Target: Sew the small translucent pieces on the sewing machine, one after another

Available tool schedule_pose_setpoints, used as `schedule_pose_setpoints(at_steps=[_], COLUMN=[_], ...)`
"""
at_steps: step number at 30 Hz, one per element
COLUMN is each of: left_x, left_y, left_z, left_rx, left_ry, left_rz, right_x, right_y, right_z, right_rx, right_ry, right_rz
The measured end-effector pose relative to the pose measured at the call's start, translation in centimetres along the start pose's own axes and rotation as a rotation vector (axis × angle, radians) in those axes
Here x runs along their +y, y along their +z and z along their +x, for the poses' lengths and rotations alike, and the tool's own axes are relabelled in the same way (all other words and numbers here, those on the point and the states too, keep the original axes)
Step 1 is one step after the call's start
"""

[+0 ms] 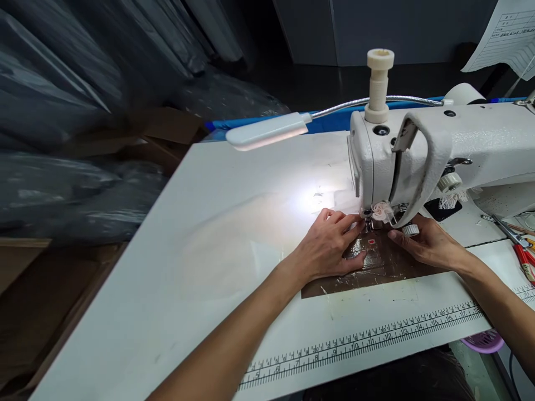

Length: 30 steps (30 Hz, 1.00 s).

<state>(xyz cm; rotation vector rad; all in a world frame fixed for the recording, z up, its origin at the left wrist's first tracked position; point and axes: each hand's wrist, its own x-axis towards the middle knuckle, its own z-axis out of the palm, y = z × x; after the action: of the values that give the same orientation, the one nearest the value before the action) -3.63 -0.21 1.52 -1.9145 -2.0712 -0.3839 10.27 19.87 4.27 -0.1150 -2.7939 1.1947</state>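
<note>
A white sewing machine (443, 145) stands on the white table (217, 245). Under its needle sits a small cream fabric rosette (379, 210). My left hand (330, 245) lies on the dark brown taped patch (376, 267) just left of the needle, fingers stretched toward the presser foot. My right hand (426, 242) rests on the patch at the right of the needle, fingertips pinched near a small white ribbed ring (410, 229). What the fingers grip is too small to name.
A gooseneck lamp (267, 131) lights the table by the needle. A ruler strip (376, 340) runs along the front edge. Red-handled scissors (522, 253) lie at the far right. Dark plastic-wrapped bundles (75, 111) and cardboard (163, 133) stand to the left. A purple basket (485, 341) sits below the table.
</note>
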Motion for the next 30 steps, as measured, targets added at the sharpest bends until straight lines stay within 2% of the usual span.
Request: schedule_pose_setpoints(at_steps=[5,8,11,14,17,21,23,25,27,30], left_x=[0.2,0.2,0.2,0.1,0.4,0.3,-0.7,-2.4,-4.8,-8.6], left_y=[0.1,-0.1,-0.3,-0.3,-0.2,-0.2,-0.5,-1.0,-1.3,-0.8], left_z=[0.0,0.2,0.4,0.5,0.2,0.3,1.0,2.1,3.5,5.5], left_rx=[0.024,-0.017,-0.112,-0.151,-0.129,-0.068,-0.061,-0.093,-0.120,-0.106], left_ry=[-0.074,-0.120,-0.132,-0.174,-0.199,-0.151,-0.112,-0.139,-0.296,-0.431], left_rz=[-0.078,-0.173,-0.235,-0.233,-0.215,-0.114,-0.024,0.032,0.017,-0.014], right_x=[0.4,0.6,0.5,0.3,0.3,0.9,1.2,1.5,1.6,1.8], right_y=[0.2,0.4,0.6,0.8,1.2,2.0,2.5,2.8,2.9,2.8], right_z=[0.0,0.1,0.0,-0.3,-0.6,-0.9,-1.0,-1.0,-0.9,-0.6], right_rx=[0.006,0.023,0.045,0.061,0.081,0.081,0.097,0.111,0.112,0.097], right_ry=[0.120,0.141,0.123,0.085,0.012,-0.048,-0.051,-0.064,-0.093,-0.128], right_rz=[0.144,0.179,0.191,0.110,0.036,-0.048,-0.097,-0.128,-0.136,-0.123])
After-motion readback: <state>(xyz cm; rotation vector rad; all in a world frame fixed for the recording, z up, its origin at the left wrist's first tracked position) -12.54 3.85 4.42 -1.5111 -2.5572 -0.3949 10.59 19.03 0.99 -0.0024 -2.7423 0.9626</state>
